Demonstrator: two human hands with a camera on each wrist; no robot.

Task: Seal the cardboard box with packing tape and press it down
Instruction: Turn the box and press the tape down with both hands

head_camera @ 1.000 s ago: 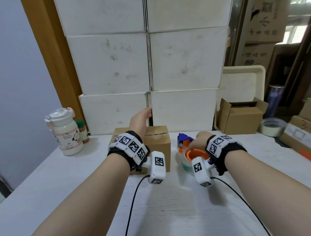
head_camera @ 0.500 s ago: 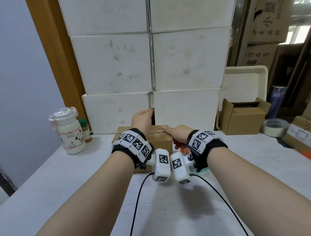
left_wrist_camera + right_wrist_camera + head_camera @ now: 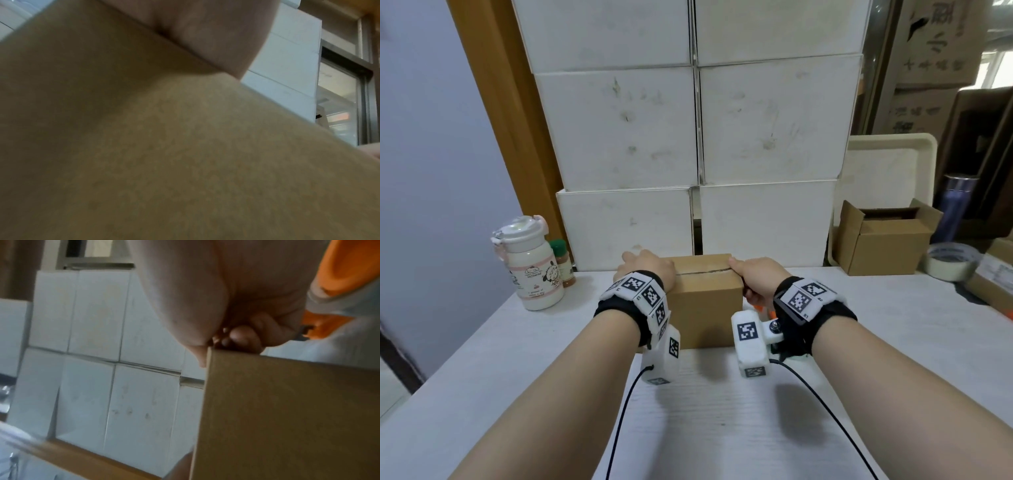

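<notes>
We wear black wristbands [image 3: 619, 308] with white fiducial-marker blocks, bare forearms, and a white camera module [image 3: 750, 339] on each wrist, each trailing a thin black cable [image 3: 619, 421].

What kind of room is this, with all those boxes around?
Probably a small packing or stockroom workspace: white cartons stacked against the wall, an open cardboard box and a tape roll on the worktable.

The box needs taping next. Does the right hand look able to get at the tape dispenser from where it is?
Probably yes: the right hand rests on the cardboard box's right edge, and the orange tape dispenser sits just beside it with nothing visible between.
</notes>
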